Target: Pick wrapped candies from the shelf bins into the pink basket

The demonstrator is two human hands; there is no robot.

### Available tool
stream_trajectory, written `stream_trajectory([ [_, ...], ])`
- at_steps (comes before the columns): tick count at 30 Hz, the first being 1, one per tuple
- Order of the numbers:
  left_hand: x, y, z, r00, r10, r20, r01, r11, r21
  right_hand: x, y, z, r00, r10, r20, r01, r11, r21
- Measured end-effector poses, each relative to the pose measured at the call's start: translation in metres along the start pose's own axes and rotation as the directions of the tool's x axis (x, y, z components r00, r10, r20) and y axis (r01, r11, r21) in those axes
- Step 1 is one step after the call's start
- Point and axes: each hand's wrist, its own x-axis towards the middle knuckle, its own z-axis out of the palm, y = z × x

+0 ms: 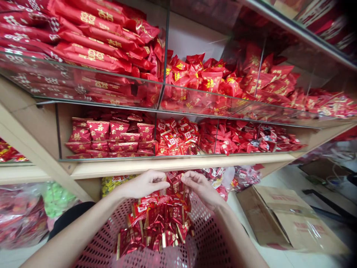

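My left hand and my right hand are above a pink perforated basket. Between them is a red candy packet with gold edges. The thumb and fingers of each hand are closed on one side of it. Below, a heap of shiny red candy packets lies in the basket, several with gold ends showing. My left fingertips are partly hidden behind the thumb.
Ahead, a glass-fronted wooden shelf holds red packets in divided compartments. A cardboard box stands on the floor at right. Bagged sweets lie at lower left, and yellow packets sit under the shelf.
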Motion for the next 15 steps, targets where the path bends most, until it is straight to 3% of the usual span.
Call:
stream_trajectory([
  [9,0.0023,0.0033,0.0008,0.989,0.065,-0.131,-0.073,0.996,-0.054,0.0000,-0.0016,-0.0041,0.989,-0.095,-0.117,0.095,0.995,0.000],
  [15,0.0034,0.0097,-0.0013,0.974,0.078,-0.212,-0.084,0.996,-0.019,-0.0018,-0.0067,-0.0005,0.985,-0.094,-0.146,0.104,0.993,0.062],
])
